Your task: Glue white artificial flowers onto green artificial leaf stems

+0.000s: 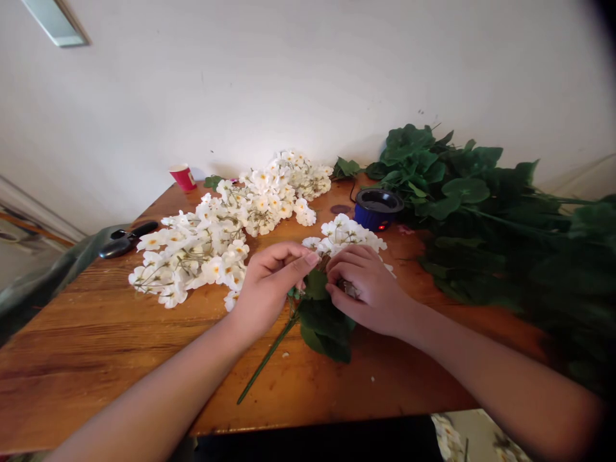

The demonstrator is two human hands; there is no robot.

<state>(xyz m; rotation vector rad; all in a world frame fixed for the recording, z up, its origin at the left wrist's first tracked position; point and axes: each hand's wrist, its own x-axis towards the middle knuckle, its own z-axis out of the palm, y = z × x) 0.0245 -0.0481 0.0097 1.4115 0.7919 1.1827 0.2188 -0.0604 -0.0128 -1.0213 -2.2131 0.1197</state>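
Observation:
Over the middle of the table, my left hand [276,279] is closed, thumb pressed to the fingers around the upper part of an artificial flower stem [269,362]. The green stem slants down toward the front edge. Broad green leaves [327,324] hang between my hands. My right hand [363,285] curls its fingers beside the leaves, close to white artificial flowers [349,232] behind it. What its fingertips grip is hidden. A larger heap of white artificial flowers [206,250] lies to the left and behind my left hand.
A blue pot with a black rim [378,208] and a lit red light stands behind my right hand. Piled green leafy stems [462,192] cover the right side. A red paper cup [183,177] and a black-handled tool [126,240] are at the left edge of the wooden table [120,359].

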